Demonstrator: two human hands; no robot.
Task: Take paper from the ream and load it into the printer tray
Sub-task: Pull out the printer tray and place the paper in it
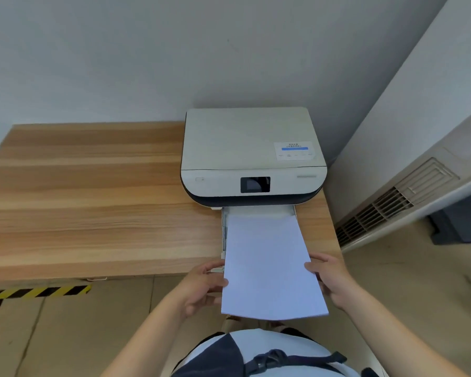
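Note:
A white printer [252, 148] with a dark front band and a small black screen stands at the right end of a wooden table [93, 197]. Its paper tray [259, 210] is pulled out toward me. A thin stack of white paper [269, 268] lies with its far end over the tray, while its near end juts past the table edge. My left hand [201, 288] grips the stack's left edge. My right hand [331, 278] holds the right edge. No ream is in view.
A grey wall runs behind the table. To the right stands a low white unit with vent grilles [397, 202]. Black and yellow hazard tape [38, 291] marks the floor under the table's front edge.

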